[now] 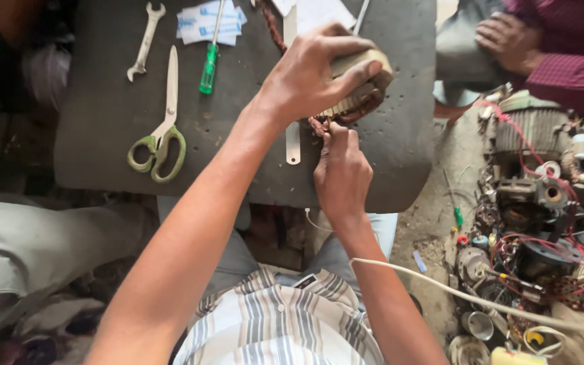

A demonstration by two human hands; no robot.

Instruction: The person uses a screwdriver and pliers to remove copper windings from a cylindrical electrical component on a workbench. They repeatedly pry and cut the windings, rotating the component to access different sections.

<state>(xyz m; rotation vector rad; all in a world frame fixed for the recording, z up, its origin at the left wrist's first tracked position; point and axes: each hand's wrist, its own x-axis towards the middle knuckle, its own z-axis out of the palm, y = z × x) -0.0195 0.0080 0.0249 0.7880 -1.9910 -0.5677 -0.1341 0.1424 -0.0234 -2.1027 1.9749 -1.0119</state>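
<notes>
My left hand (312, 71) grips a round motor stator with copper windings (366, 84) on a dark work board (103, 115). My right hand (341, 172) sits just below it, fingers pinched at the reddish-brown winding wire (319, 125) on the stator's near edge. A flat pale strip (293, 145) lies on the board under my left wrist, running away from me.
Scissors with green handles (160, 135), a spanner (144, 40), a green-handled screwdriver (209, 64) and small packets (204, 23) lie on the board. A heap of motor parts and red wires (542, 216) fills the right floor. Another person's hand (505, 40) rests at top right. A white cable (454, 290) crosses my right forearm.
</notes>
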